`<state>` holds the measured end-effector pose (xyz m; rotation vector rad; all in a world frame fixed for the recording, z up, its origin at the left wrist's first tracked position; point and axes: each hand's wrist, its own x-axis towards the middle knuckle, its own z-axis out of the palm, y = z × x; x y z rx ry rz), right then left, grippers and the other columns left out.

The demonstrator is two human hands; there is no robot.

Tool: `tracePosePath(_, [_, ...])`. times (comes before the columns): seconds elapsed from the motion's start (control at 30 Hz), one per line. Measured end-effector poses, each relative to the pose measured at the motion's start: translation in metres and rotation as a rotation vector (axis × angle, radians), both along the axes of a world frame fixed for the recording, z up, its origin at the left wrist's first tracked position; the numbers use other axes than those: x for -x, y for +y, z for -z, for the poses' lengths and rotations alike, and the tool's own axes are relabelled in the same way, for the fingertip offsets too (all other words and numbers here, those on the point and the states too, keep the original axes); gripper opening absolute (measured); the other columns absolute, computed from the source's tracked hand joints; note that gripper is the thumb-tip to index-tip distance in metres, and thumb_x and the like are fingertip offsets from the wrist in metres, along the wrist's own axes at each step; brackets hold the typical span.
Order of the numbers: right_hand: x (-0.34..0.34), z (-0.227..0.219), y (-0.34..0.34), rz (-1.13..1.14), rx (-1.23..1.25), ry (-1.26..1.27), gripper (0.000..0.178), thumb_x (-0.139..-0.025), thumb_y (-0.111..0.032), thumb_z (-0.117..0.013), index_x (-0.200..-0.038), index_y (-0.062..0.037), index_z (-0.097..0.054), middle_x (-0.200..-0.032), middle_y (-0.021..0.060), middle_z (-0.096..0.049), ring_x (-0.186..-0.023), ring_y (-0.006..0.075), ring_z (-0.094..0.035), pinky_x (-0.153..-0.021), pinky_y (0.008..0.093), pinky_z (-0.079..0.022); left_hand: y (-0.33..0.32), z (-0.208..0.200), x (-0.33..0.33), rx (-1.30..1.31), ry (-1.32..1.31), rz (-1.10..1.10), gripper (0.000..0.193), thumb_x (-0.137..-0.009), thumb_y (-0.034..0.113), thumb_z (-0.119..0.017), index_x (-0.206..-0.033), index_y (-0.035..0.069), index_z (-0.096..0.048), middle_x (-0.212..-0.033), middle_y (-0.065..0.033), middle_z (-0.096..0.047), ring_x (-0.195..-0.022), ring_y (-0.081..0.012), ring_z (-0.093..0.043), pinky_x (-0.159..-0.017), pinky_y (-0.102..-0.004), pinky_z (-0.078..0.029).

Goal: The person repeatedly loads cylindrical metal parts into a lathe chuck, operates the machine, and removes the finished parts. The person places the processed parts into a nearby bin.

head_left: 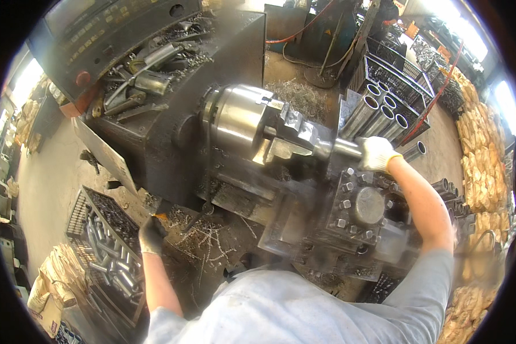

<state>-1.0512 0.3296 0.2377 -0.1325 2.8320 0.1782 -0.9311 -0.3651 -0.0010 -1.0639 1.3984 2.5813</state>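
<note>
One right hand [377,153], in a white glove with a yellowish cuff, at the right end of a metal tube [345,148]. Fingers wrapped round it, clamped. Tube lies roughly level, to the right of the lathe chuck [241,123], its left end at the chuck's stepped gripping blocks; how far it sits between them, cannot tell.

Left hand [152,235], dark glove, low on the near left side, well apart from the tube. Fingers look curled; whether they close on anything, cannot tell. A small orange piece [161,217] shows just beyond it.

Nearer than the tube: square tool post [368,205], round cap on top, bolts along its edges. Far left: dark headstock [175,129], metal parts and tools [152,82] heaped on top among swarf; a red button [82,78] on the panel behind.

Far right, just past the white glove, a cluster of open-ended steel tubes [360,117], leaning, beside a black mesh crate [404,69]. Near left, a second crate [77,213] holding short metal cylinders [120,266]. Curly metal shavings [211,247] between that crate and the lathe. Tan sacks [483,172] stacked along the right edge.
</note>
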Motion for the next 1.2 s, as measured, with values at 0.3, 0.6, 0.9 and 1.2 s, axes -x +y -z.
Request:
tracePosePath(0.3, [-0.211, -0.089, -0.057, 0.44, 0.454, 0.701, 0.055, -0.072, -0.015, -0.075, -0.125, 0.0003, -0.066, -0.099, 0.0215, -0.075, -0.079, 0.0362, -0.074, -0.071, 0.042, -0.06, 0.062, -0.213, 0.022, 1.8, 0.873, -0.24, 0.034, -0.094, -0.01, -0.07, -0.128, -0.008, -0.067, -0.122, -0.0247, -0.073, -0.109, -0.0345, -0.074, -0.093, -0.0405, -0.061])
tracePosePath(0.6, [-0.352, 0.016, -0.169, 0.789, 1.095, 0.379, 0.049, -0.063, -0.022, -0.084, -0.105, -0.001, -0.071, -0.082, 0.0047, -0.073, -0.068, 0.0182, -0.067, -0.065, 0.0368, -0.058, 0.056, -0.373, 0.287, 2.278, 0.035, 0.417, 0.08, -0.105, 0.039, -0.056, -0.173, 0.019, -0.02, -0.125, -0.0277, -0.075, -0.11, -0.0401, -0.076, -0.105, -0.0541, -0.052])
tracePosePath(0.9, [-0.376, 0.095, -0.18, 0.38, 0.876, 0.028, 0.061, -0.068, -0.036, -0.088, -0.118, -0.0055, -0.072, -0.097, 0.022, -0.077, -0.091, 0.0412, -0.077, -0.081, 0.0469, -0.063, 0.149, -0.191, -0.036, 1.469, 1.145, 0.255, 0.02, -0.092, -0.001, -0.072, -0.113, -0.003, -0.072, -0.094, -0.0182, -0.076, -0.079, -0.0344, -0.076, -0.071, -0.0368, -0.061])
tracePosePath(1.2, [-0.356, 0.136, -0.188, 0.159, 0.906, -0.081, 0.05, -0.067, -0.024, -0.084, -0.109, -0.0011, -0.073, -0.084, 0.0177, -0.077, -0.074, 0.0315, -0.078, -0.073, 0.0418, -0.062, 0.021, 0.119, -0.404, 1.029, -0.89, 0.542, 0.048, -0.091, 0.042, -0.064, -0.124, 0.008, -0.076, -0.122, -0.0236, -0.076, -0.119, -0.0407, -0.071, -0.101, -0.0463, -0.056])
